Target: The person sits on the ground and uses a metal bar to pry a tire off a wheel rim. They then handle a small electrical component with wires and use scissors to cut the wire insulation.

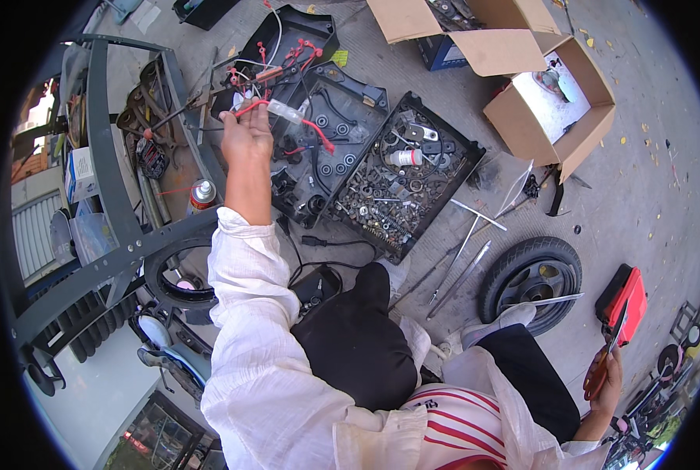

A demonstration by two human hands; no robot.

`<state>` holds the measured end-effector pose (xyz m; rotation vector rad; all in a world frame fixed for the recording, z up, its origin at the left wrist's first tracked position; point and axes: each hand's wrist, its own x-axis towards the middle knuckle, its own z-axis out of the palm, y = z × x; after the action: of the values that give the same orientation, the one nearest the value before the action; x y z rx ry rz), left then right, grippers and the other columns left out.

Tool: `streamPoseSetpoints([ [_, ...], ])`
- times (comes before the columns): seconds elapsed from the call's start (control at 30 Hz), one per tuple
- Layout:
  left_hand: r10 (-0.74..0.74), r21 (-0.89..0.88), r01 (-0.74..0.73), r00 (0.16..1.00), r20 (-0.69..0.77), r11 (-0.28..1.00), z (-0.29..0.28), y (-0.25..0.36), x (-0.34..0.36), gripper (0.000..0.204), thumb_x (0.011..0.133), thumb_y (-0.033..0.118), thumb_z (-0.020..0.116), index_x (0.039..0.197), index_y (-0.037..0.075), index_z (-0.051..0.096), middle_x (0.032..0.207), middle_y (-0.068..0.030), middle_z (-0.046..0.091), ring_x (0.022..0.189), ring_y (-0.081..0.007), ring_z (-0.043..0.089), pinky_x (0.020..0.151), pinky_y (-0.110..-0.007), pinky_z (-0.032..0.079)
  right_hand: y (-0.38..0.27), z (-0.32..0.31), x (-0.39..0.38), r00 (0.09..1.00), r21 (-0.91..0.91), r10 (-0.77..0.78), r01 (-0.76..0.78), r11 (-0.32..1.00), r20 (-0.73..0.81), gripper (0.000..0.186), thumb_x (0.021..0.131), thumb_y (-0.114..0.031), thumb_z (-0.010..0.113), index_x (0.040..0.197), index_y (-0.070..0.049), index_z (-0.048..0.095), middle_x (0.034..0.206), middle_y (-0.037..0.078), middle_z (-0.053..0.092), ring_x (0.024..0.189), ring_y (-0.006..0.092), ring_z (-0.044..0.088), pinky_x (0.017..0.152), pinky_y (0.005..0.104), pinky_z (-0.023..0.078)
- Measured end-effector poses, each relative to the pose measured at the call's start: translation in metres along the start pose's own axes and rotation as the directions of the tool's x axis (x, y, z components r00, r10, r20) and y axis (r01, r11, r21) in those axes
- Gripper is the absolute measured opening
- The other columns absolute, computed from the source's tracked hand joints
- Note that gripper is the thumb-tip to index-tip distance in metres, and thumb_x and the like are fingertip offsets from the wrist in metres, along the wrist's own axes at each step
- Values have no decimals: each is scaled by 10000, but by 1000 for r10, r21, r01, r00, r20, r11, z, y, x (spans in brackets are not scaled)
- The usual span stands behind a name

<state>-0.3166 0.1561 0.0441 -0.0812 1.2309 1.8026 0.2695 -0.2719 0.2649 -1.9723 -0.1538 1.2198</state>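
Note:
My left hand (248, 139) reaches forward over an open black plastic case, fingers closed on a red wire (317, 130) with a translucent plastic inline piece (285, 112). Part of the wire is hidden by the fingers. Just beyond the hand lie red-capped wire leads (299, 56) and pale cable. Low at the right, my right hand (607, 381) grips what look like scissors (597, 376) by their orange-brown handles, the narrow metal tip pointing up and away. A red and black pouch (625, 301) lies beyond that tip.
A black tray (440, 202) of loose screws, nuts and a small white bottle sits ahead. Long metal tools (459, 280) and a black-tyred wheel (531, 280) lie nearer. Open cardboard boxes (581, 153) stand at the far right. A grey metal frame (99, 125) and a spray can (202, 193) are left.

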Motion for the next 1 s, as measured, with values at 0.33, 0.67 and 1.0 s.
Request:
streamPoseSetpoints([
  [0.33, -208, 40, 204, 962, 176, 978, 22, -10, -55, 378, 1024, 333, 438, 1002, -34, 529, 876, -120, 623, 945, -280, 647, 878, -400, 570, 12, -16, -4, 1000, 55, -8, 8, 998, -14, 544, 953, -228, 542, 1436, -46, 372, 912, 29, 578, 739, 86, 561, 589, 197, 472],
  [0.67, -575, 306, 789, 72, 815, 532, 118, -27, -273, 334, 1017, 282, 471, 1126, -34, 489, 845, -110, 581, 927, -232, 573, 823, -368, 593, -63, 98, -48, 845, 393, -457, 334, 857, 279, 583, 809, -109, 574, 1359, 28, 434, 819, 20, 487, 765, 113, 492, 751, 271, 431],
  [1.0, -567, 542, 688, -227, 792, 482, 145, 2, -429, 345, 1037, 289, 417, 1153, -32, 466, 809, -83, 561, 877, -214, 577, 861, -367, 553, -40, 111, -94, 636, 518, -738, 563, 644, 226, 394, 903, -72, 575, 1286, -42, 488, 1138, 111, 616, 1001, 109, 554, 838, 269, 449],
])
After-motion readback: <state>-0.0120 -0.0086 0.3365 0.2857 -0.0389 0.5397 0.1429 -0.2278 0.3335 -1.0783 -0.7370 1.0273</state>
